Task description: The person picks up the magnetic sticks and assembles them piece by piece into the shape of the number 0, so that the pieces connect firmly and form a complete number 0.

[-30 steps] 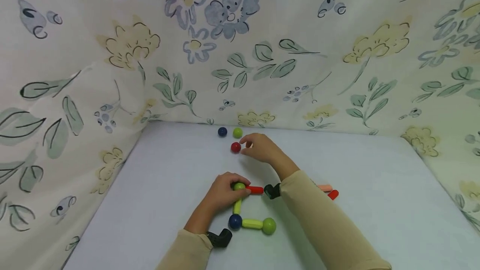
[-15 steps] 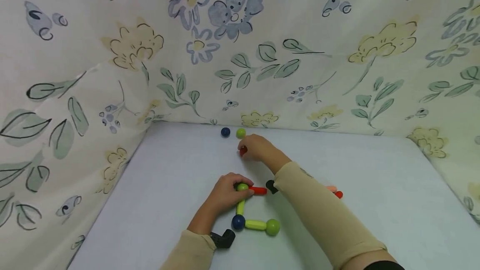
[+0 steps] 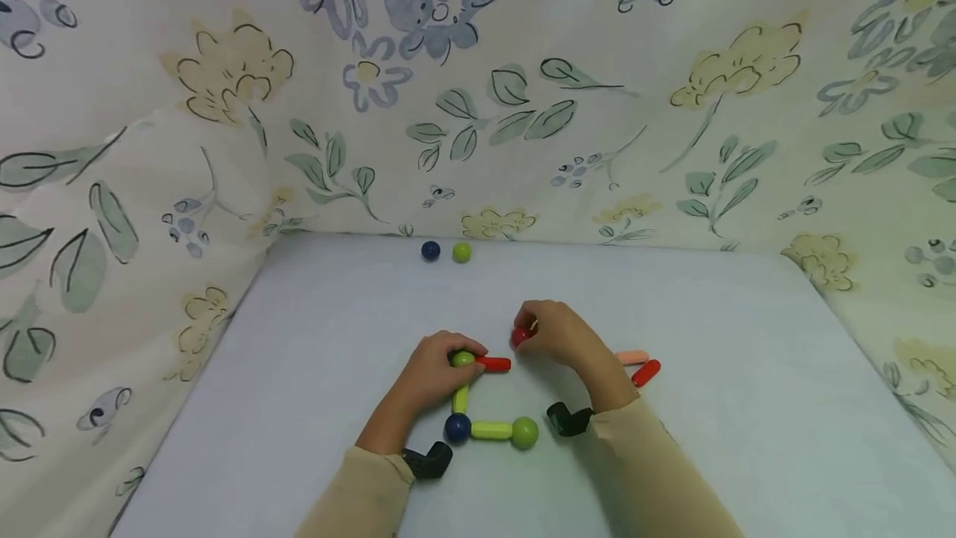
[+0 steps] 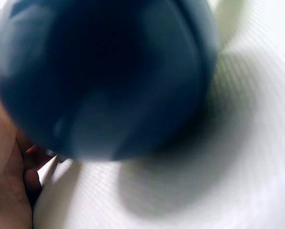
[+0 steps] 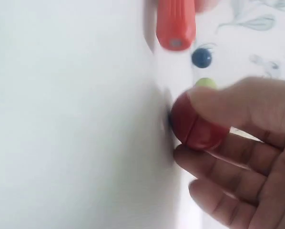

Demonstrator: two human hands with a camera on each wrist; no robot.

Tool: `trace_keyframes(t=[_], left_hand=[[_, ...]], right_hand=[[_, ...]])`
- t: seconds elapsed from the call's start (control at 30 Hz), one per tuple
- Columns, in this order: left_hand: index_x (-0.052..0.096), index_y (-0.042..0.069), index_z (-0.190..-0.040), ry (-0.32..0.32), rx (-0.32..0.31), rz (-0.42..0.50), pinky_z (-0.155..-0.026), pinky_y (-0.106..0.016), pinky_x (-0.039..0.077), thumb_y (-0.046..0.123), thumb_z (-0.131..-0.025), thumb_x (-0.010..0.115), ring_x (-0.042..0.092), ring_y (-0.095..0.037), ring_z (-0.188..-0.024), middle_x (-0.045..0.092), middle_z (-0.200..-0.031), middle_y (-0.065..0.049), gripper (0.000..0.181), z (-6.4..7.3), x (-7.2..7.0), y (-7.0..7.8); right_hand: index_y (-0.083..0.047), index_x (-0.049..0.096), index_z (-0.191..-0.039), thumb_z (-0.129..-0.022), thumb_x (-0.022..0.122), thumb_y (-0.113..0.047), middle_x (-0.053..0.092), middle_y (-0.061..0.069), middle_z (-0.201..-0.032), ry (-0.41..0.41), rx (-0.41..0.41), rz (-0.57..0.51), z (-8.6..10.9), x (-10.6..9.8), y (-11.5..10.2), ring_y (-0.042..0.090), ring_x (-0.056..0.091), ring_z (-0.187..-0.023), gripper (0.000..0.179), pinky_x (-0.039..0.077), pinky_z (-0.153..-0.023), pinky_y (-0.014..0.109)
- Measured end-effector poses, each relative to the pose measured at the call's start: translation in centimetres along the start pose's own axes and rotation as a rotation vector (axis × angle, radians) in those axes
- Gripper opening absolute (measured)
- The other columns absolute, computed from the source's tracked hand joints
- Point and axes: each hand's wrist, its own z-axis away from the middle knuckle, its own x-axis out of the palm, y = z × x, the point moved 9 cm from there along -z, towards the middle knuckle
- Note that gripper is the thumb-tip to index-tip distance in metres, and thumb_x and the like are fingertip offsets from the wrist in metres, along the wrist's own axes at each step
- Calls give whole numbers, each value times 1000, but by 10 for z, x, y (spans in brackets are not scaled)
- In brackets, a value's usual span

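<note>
My left hand (image 3: pixel 429 372) grips a green ball (image 3: pixel 463 358), fingers and thumb curled round it. From that ball a red rod (image 3: pixel 497 364) points right, and a yellow-green rod (image 3: pixel 460 399) runs down to a dark blue ball (image 3: pixel 458 428). Another yellow-green rod (image 3: pixel 491 431) joins the blue ball to a second green ball (image 3: pixel 525 433). Up and right of the red rod's free end, my right hand (image 3: pixel 563 339) pinches a red ball (image 5: pixel 195 124) between thumb and fingers. In the left wrist view, the dark blue ball (image 4: pixel 104 81) fills much of the picture.
At the back of the white table (image 3: pixel 336 314) lie a loose dark blue ball (image 3: pixel 431 251) and a green ball (image 3: pixel 461 252). Beyond my right wrist are a peach rod (image 3: pixel 632 358) and a red rod (image 3: pixel 646 373). Flowered cloth (image 3: pixel 523 214) hangs behind.
My right hand has closed on the red ball near the back and brought it toward me and to the right, close to the red rod. The left hand keeps its grip on the joined pieces.
</note>
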Motion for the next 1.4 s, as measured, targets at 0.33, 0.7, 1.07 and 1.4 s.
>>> trace_keyframes(t=[0.33, 0.7, 1.07, 1.4], left_hand=[[74, 33, -102, -7, -35, -21, -90, -41, 46, 35, -84, 76, 56, -15, -102, 66, -108, 9, 19, -1, 0, -1], [76, 31, -100, -9, -38, 9, -88, -39, 46, 31, -81, 79, 56, -15, -100, 66, -105, 9, 19, -1, 1, 1], [76, 30, -100, 2, -36, 20, -88, -38, 47, 29, -82, 79, 57, -14, -100, 67, -105, 9, 18, -1, -2, 0], [76, 31, -97, 33, -39, 31, -91, -40, 45, 37, -83, 78, 58, -14, -101, 68, -102, 11, 16, -1, -5, 0]], right_hand=[[-24, 72, -107, -79, 81, -12, 67, -6, -101, 43, -9, -220, 28, 15, 19, 15, 59, -95, 31, 53, -83, 35], [-23, 70, -108, -80, 81, -14, 65, -4, -100, -35, -104, -294, 32, 22, 18, 18, 57, -94, 32, 52, -81, 33], [-22, 68, -107, -80, 81, -16, 65, -2, -99, -69, -125, -335, 29, 27, 18, 20, 56, -94, 31, 51, -79, 33], [-23, 66, -104, -79, 82, -18, 62, 0, -96, -109, -121, -344, 31, 30, 17, 20, 55, -94, 31, 49, -78, 31]])
